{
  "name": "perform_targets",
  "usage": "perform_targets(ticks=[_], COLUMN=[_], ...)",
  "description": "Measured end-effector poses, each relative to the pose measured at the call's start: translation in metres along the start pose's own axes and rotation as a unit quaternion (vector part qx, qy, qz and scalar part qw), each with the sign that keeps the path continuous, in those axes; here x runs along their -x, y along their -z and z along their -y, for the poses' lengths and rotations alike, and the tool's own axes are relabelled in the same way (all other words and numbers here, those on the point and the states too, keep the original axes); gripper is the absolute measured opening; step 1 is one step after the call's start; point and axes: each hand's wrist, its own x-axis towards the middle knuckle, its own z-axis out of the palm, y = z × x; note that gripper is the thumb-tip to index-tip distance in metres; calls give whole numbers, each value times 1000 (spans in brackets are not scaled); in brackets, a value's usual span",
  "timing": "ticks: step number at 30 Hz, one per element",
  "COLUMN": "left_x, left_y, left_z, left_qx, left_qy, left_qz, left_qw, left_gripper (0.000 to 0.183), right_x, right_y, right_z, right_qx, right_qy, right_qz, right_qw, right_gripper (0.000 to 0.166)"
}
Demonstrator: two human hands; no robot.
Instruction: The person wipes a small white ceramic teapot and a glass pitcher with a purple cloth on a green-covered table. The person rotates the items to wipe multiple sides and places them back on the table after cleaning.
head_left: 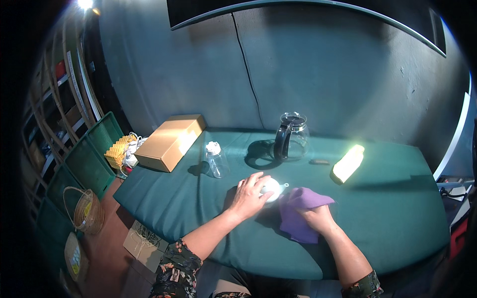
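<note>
A small white teapot (pixel 274 190) stands on the green tablecloth (pixel 387 227), its spout pointing right. My left hand (pixel 248 197) grips its left side, with fingers over the top and the thumb at the front. The handle side is hidden by my palm. A purple cloth (pixel 296 227) is bunched in my right hand (pixel 318 218), just right of the spout. Part of the cloth hangs down to the tabletop and covers my fingertips. Whether the cloth touches the spout is hard to tell.
Behind my hands stand a clear bottle (pixel 217 165) with a white cap and a glass pitcher (pixel 299 147) with a black handle. A cardboard box (pixel 164 143) lies back left. At right are a small dark object (pixel 319 162) and a glaring yellow packet (pixel 347 165). A wicker basket (pixel 91 214) sits lower left.
</note>
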Motion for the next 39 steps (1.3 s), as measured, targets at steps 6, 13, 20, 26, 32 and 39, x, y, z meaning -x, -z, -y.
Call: perform_targets(ticks=[6, 13, 20, 26, 32, 39], left_x=[2, 4, 5, 5, 7, 11], left_y=[-8, -8, 1, -1, -6, -9], left_z=[4, 8, -1, 0, 16, 25], left_qx=[-12, -74, -88, -143, -94, -117], left_qy=[-7, -39, -30, -16, -49, 4], left_qz=[22, 54, 54, 87, 63, 12], left_qw=[1000, 995, 994, 986, 992, 993], left_gripper=[39, 42, 82, 91, 81, 78], right_x=[0, -1, -1, 5, 6, 4], right_y=[-2, -3, -3, -7, -10, -12], right_z=[10, 11, 3, -15, -6, -12], right_qx=[1, -11, -7, -25, -76, -79], right_qy=[-18, -11, 10, -65, -74, -70], right_qz=[-12, -9, -16, -47, -79, -74], right_qw=[1000, 1000, 1000, 996, 991, 992], right_gripper=[14, 9, 11, 16, 16, 17])
